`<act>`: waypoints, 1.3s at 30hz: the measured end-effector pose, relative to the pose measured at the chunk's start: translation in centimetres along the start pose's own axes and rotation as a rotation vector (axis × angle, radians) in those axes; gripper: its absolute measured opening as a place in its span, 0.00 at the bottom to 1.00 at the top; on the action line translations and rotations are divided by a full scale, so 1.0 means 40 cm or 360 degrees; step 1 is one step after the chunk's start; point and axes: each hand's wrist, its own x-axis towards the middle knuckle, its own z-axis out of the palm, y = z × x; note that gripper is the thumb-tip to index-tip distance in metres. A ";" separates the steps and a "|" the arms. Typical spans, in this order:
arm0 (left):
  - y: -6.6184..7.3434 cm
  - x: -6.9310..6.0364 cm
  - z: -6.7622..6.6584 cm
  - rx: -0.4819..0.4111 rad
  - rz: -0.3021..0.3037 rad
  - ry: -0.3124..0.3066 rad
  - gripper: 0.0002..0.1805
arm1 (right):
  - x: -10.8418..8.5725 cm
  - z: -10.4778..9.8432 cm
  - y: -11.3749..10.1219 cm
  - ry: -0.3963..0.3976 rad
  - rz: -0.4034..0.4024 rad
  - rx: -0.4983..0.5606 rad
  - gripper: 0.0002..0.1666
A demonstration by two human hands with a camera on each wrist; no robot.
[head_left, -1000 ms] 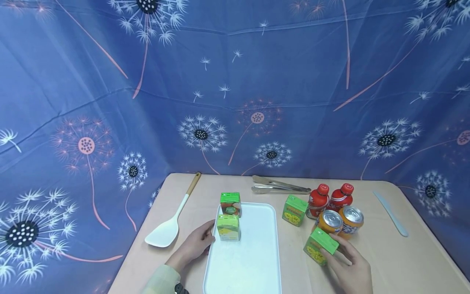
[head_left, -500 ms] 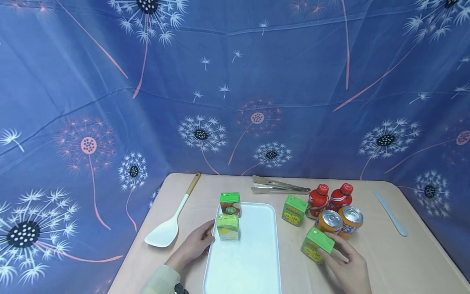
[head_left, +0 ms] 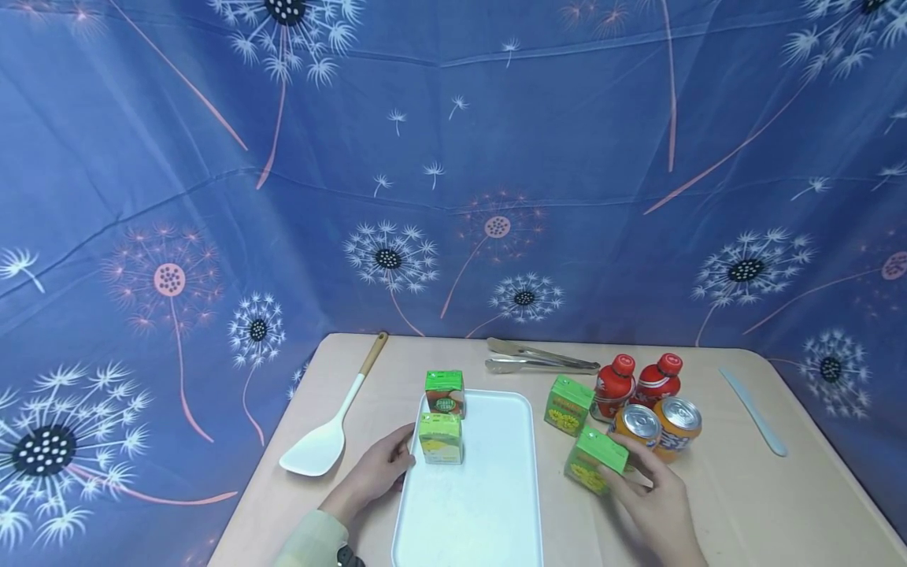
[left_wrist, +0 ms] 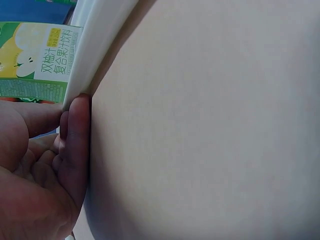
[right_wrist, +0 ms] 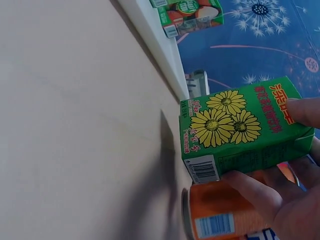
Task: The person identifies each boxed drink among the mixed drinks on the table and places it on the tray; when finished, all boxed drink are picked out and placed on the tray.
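Observation:
My right hand (head_left: 659, 504) holds a green drink carton (head_left: 594, 458) with yellow flowers, thumb on one side and fingers on the other. In the right wrist view the carton (right_wrist: 225, 125) is tilted, with a shadow on the tabletop below it. My left hand (head_left: 379, 468) pinches the left rim of a white tray (head_left: 489, 496); the left wrist view shows fingers against its edge. Near that hand a pale green juice carton (head_left: 441, 442) stands on the tray. A red-and-green carton (head_left: 445, 398) stands behind it, at the tray's far left corner.
Another flowered carton (head_left: 569, 408) stands right of the tray. Red bottles (head_left: 614, 391) and orange cans (head_left: 678, 425) cluster beyond my right hand. Metal tongs (head_left: 538, 361) lie at the back, a white spatula (head_left: 320, 447) at left, a pale blue knife (head_left: 754, 413) at right.
My right hand has moved left and slightly away from me with the flowered carton, away from the cans and closer to the tray. My left hand and the tray have stayed put.

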 end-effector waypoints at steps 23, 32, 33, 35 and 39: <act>0.002 0.000 0.001 0.0021 0.0007 0.0005 0.33 | 0.092 0.073 -0.034 -0.0206 -0.0392 0.0128 0.30; -0.001 -0.001 0.000 0.0022 0.0016 0.0012 0.32 | 0.140 0.127 -0.050 -0.0302 -0.0393 0.0109 0.31; -0.002 -0.001 0.000 0.0020 0.0013 0.0013 0.32 | 0.144 0.134 -0.052 -0.0310 -0.0396 0.0092 0.31; -0.002 -0.001 0.000 0.0015 0.0010 0.0010 0.32 | 0.150 0.146 -0.055 -0.0315 -0.0396 0.0064 0.32; -0.001 -0.001 -0.001 0.0014 0.0006 0.0006 0.33 | 0.163 0.168 -0.061 -0.0339 -0.0379 0.0084 0.32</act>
